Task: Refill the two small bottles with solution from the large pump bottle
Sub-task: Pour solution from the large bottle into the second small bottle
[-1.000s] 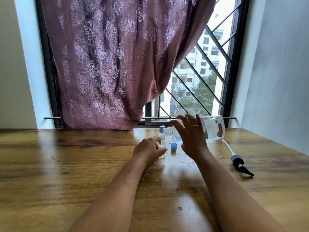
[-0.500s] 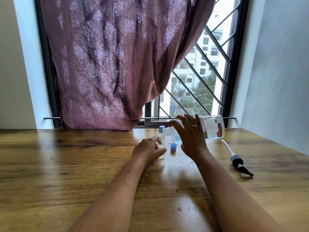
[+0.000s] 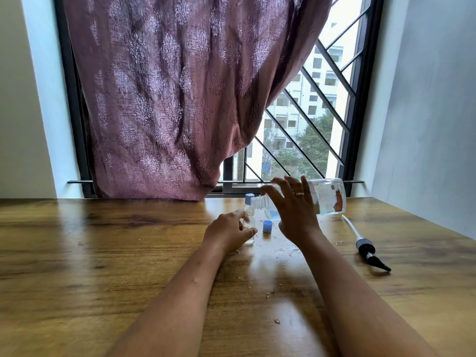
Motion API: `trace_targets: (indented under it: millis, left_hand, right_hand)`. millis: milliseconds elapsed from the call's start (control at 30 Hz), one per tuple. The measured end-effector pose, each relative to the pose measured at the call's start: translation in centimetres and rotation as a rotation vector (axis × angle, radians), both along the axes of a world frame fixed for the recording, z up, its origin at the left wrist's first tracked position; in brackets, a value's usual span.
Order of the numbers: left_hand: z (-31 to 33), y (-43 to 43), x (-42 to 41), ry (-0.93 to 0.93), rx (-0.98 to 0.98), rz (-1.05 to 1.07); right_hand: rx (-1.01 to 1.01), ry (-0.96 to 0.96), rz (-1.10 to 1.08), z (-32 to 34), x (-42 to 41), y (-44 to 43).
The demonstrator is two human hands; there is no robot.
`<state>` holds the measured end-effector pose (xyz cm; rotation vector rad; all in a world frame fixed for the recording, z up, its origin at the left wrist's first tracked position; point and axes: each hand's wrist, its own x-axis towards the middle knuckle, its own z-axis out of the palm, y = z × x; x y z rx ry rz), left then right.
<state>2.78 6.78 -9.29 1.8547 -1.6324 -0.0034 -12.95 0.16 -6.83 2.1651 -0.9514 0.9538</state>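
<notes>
The right hand (image 3: 296, 215) holds the large clear plastic bottle (image 3: 328, 195) tilted, its neck just above the small clear bottle (image 3: 249, 224), which the left hand (image 3: 229, 231) grips.

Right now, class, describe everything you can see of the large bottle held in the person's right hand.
The large bottle looks like clear plastic, with a label bearing an orange mark near its base. It is tipped almost onto its side above the table, its threaded neck uncapped and pointing left at the mouth of the small bottle; whether they touch is unclear. A little pale liquid pools along its lower side. The right hand grips its middle.
</notes>
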Motion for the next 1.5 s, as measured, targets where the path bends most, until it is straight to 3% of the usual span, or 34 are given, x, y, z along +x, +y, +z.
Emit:
trace_targets:
  millis: [1500]
  left_hand:
    - [-0.05,0.07,0.02,0.028,-0.009,-0.01]
  right_hand:
    - [-0.013,0.01,0.001,-0.01,0.02,-0.29]
